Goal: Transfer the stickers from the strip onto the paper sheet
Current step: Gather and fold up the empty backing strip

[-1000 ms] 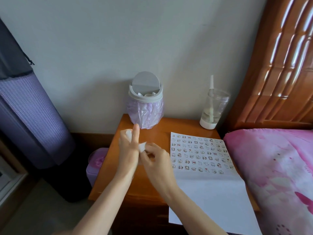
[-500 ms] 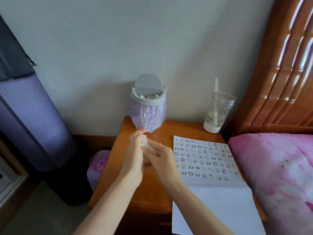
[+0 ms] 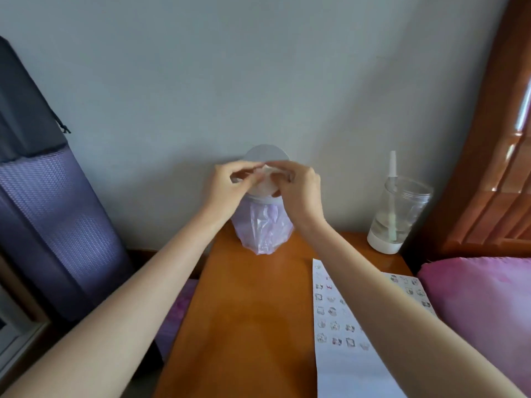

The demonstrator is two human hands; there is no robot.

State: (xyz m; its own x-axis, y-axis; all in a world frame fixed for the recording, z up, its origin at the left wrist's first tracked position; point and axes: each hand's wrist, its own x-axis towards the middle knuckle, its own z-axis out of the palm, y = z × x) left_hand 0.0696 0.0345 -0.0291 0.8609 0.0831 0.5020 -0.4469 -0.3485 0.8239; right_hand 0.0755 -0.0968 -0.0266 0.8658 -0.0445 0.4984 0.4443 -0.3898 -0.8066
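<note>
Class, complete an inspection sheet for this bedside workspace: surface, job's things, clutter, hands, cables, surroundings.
Surface: wooden bedside table.
Job's things: paper sheet with sticker rows on the table's right side; small white piece pinched between both hands.
Clutter: lidded bin with purple liner; clear jar with straw.
Grippers: left hand and right hand in front of the bin, each pinching the piece.
Cables: nothing seen.
Surroundings: grey wall, pink bedding, wooden headboard, purple mat.

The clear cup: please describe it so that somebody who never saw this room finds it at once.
Find the orange wooden nightstand against the wall. At its back right corner stands the clear cup. Unlike the purple-lined bin beside it, it is transparent with a white base and straw.
</note>
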